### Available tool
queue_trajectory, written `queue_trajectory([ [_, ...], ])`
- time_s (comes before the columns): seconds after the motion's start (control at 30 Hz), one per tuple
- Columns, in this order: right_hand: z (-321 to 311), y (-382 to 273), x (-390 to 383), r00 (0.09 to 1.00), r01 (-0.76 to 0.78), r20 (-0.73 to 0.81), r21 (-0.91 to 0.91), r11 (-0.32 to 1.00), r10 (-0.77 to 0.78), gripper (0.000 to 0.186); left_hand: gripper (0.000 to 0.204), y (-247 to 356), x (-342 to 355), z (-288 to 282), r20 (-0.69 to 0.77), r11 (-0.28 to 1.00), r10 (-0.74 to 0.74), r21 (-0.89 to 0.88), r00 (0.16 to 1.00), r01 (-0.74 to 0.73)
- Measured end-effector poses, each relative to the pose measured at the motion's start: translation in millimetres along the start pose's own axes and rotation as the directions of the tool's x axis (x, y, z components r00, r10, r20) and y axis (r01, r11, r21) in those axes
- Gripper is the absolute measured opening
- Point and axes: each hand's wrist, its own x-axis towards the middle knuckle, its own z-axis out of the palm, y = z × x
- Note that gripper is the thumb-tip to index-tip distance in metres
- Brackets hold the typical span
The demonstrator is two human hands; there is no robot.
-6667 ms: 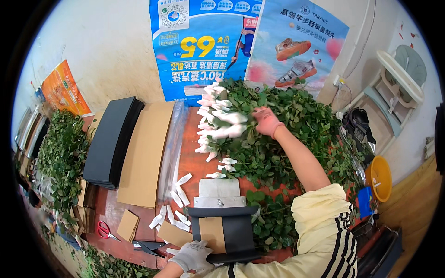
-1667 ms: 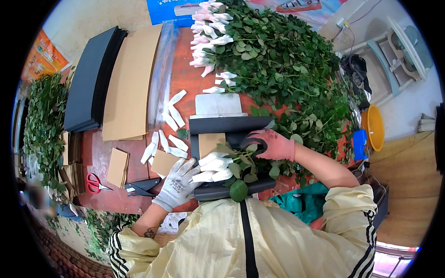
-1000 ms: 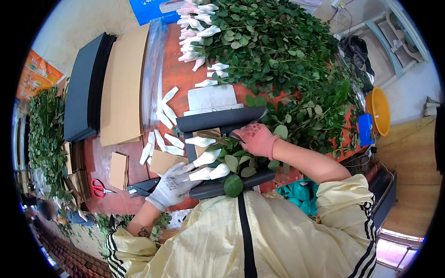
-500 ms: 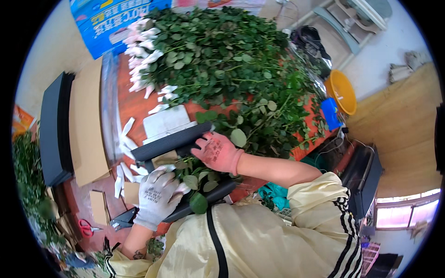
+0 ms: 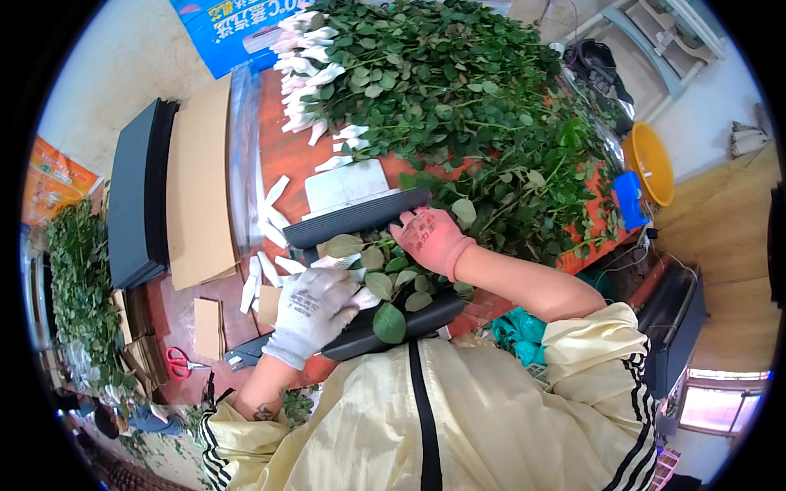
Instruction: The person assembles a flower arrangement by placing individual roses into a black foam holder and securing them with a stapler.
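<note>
My left hand (image 5: 315, 307), in a whitish glove, closes over white-sleeved flower heads (image 5: 364, 299) at the left end of a leafy bunch (image 5: 397, 282). The bunch lies between a raised black ridged flap (image 5: 360, 217) and a black rolled edge (image 5: 401, 326) close to my body. My right hand (image 5: 434, 243), in a pink glove, has its fingers curled against the flap's right end, above the leaves. What sits inside those fingers is hidden. Beyond the flap lies a pale grey plate (image 5: 348, 186), with loose white sleeves (image 5: 274, 204) to its left.
A big heap of leafy stems (image 5: 450, 90) with white-sleeved heads covers the far table. To the left stand black sheets (image 5: 139, 196) and brown cardboard (image 5: 201, 184). Red-handled scissors (image 5: 178, 364), small card pieces (image 5: 209, 327) and a stapler (image 5: 248, 352) lie near my left wrist. A yellow basin (image 5: 651, 164) stands right.
The whole view has shifted, so things appear further right and higher. Leaves now spread up over the brown piece beneath the flap. Both hands stay nearly in place on the bunch and flap.
</note>
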Motion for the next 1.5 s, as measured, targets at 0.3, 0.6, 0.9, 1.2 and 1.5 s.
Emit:
queue_trajectory([
  [0.3,-37,-31,-33,0.93,0.361,-0.013,0.207,0.909,-0.367,0.03,0.033,-11,-20,3,0.029,0.952,-0.2,-0.232,0.979,0.201],
  [0.6,-61,-12,-16,0.903,0.324,0.167,0.339,0.883,-0.396,0.043,0.037,-16,-9,10,-0.016,0.981,-0.181,-0.078,0.983,0.179],
  [0.9,-34,-18,-12,0.942,0.211,0.22,0.197,0.957,-0.253,0.051,0.036,-13,-31,-6,0.016,0.77,-0.432,-0.514,0.902,0.378],
  [1.2,-28,-15,-21,0.942,0.196,0.177,0.404,0.894,-0.286,0.054,0.02,-11,-26,16,-0.053,0.993,-0.035,-0.116,0.998,0.028],
  [1.5,-29,7,-25,0.971,0.239,-0.137,0.603,0.761,-0.197,0.04,0.02,-8,-28,17,0.011,0.999,-0.028,-0.044,1.0,0.028],
])
